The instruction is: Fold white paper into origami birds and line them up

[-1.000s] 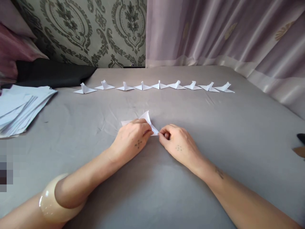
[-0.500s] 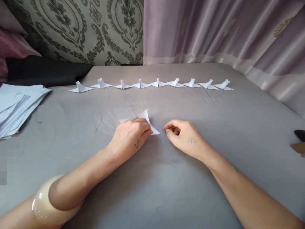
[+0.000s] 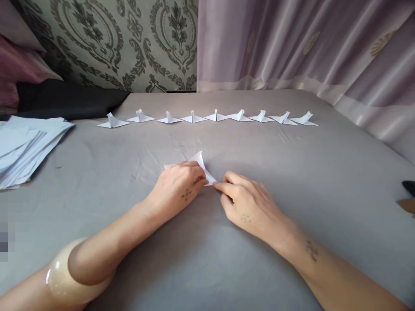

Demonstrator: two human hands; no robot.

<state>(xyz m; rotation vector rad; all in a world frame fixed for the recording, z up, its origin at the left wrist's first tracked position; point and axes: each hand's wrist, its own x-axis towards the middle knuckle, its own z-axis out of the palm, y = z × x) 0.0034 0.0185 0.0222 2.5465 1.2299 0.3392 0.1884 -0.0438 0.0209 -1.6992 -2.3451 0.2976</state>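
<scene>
A white folded-paper bird [image 3: 199,159] lies near the middle of the grey cloth. My left hand [image 3: 178,181] is closed over it, thumb and fingers pinching its body and covering most of it. A raised peak shows behind the knuckles, and a pointed wing sticks out to the right. At that wing's tip rests the outstretched index finger of my right hand [image 3: 248,196]. The right thumb is apart from the finger, and nothing shows in that hand.
Across the far part of the cloth runs a row of several white folded-paper birds [image 3: 167,118]. A stack of paper sheets [image 3: 32,147] lies at the left, beside black fabric [image 3: 68,101]. Curtains [image 3: 275,47] hang behind. A dark and brown object [image 3: 407,203] is cut off at the right edge.
My right hand has turned and moved left, its index finger stretching out from a curl to touch the wing tip. My left hand keeps its hold on the paper bird.
</scene>
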